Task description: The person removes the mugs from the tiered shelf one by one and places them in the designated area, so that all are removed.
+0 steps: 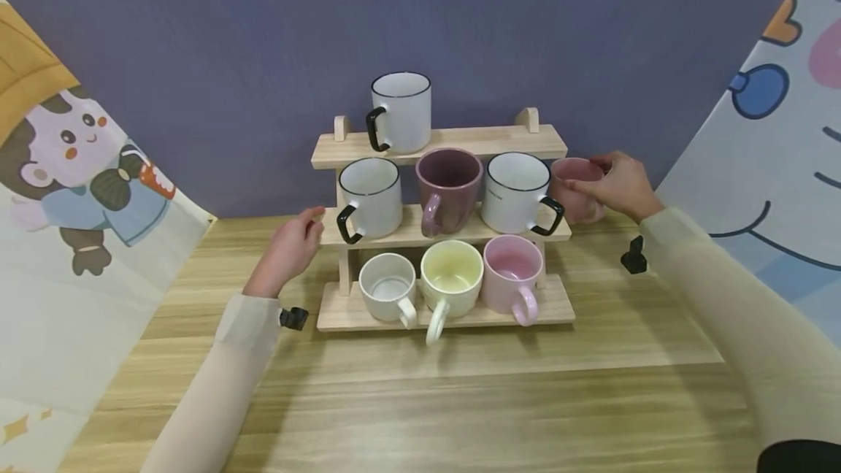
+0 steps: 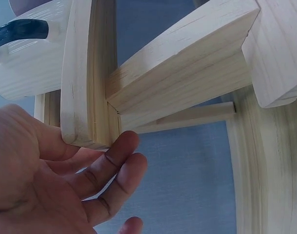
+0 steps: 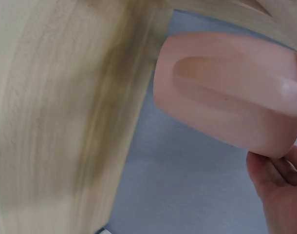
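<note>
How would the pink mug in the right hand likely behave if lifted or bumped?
The mug looks like smooth ceramic, so it is probably stiff and might chip. That smooth surface may slip, as the right hand grips the top, not the handle. It seems to narrow toward its base, so a high push could tip it.

Table: I see the rack near its rear edge, wall behind.
Top shelf: upper mug, left of the middle.
Middle shelf: left mug, centre mug, right mug.
Bottom shelf, foremost: front left mug, front centre mug, front right mug.
Middle shelf's left edge: left hand, touching.
Middle shelf's right edge: held mug just beyond, in the right hand.
</note>
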A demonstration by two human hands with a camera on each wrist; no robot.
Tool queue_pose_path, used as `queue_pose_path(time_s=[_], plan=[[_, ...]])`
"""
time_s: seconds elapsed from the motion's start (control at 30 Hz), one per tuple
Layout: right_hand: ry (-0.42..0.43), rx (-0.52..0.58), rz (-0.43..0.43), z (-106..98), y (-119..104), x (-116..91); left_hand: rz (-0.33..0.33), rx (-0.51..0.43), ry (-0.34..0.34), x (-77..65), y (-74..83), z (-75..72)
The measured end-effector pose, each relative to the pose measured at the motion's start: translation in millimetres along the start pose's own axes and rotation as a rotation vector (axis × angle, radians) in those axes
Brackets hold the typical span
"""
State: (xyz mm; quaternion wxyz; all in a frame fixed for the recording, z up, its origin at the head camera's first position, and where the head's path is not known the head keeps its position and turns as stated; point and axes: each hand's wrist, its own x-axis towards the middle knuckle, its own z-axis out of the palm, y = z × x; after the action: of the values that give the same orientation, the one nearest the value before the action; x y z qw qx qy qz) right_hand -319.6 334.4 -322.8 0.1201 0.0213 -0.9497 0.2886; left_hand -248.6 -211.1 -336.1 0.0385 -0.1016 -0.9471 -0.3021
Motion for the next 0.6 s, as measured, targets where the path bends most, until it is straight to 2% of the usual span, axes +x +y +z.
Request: queue_pose_path(time_s=[0.27, 0.6], plan=[[0.011, 0.02, 0.054, 20, 12, 7, 0.012, -0.001, 0.009, 0.8, -1.4, 0.8], [-0.024, 0.038, 0.079, 29, 24, 10, -0.002, 0.008, 0.003, 0.6, 0.5, 0.6]])
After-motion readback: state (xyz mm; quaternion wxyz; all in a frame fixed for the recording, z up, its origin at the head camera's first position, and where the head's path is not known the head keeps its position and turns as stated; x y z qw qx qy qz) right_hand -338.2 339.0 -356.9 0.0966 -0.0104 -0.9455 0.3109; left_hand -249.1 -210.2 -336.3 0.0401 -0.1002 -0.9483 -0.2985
